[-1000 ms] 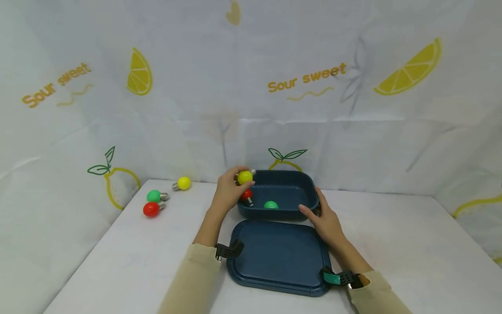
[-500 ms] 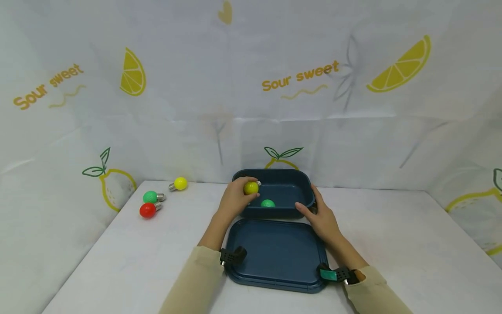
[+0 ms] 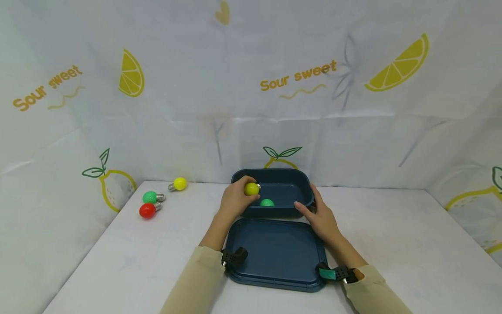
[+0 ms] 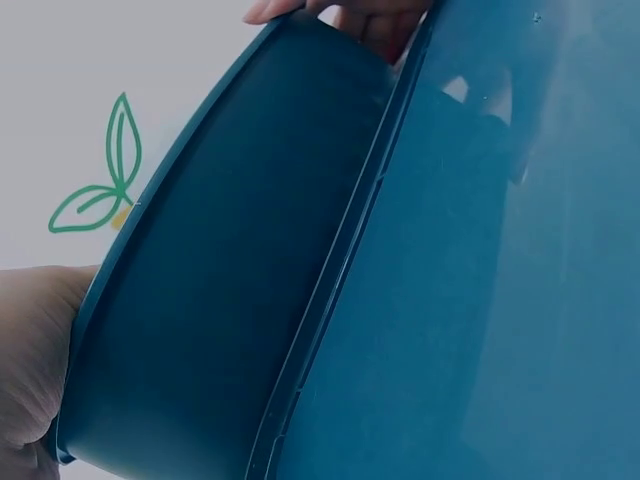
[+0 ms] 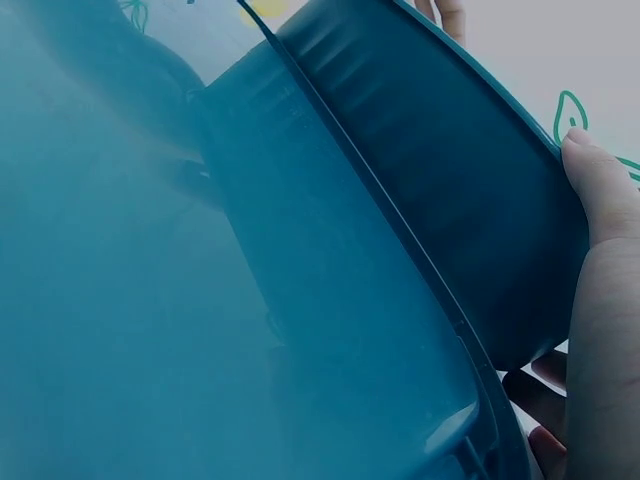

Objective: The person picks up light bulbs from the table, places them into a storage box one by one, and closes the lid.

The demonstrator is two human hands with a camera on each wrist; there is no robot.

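Observation:
Between the thumb and fingers of my left hand (image 3: 235,198) is a yellow light bulb (image 3: 252,189), held low over the left part of a dark blue box (image 3: 288,190). A green bulb (image 3: 267,203) lies inside, near the front wall. My right hand (image 3: 324,220) grips the box's right end; in the right wrist view its thumb (image 5: 598,185) lies at the rim and its fingers reach round below. The red bulb in the box is hidden behind my left hand. Only part of the left hand (image 4: 32,365) shows in its wrist view, with the bulb out of sight.
The dark blue lid (image 3: 276,253) lies flat on the white table (image 3: 392,244) just in front of the box. At the left stand-off are another yellow bulb (image 3: 180,183), a green bulb (image 3: 149,197) and a red bulb (image 3: 147,211). A printed white cloth (image 3: 188,144) hangs behind.
My left hand has moved right and down with the yellow bulb, from the box's left rim into the box, covering the red bulb there. My right hand keeps its grip.

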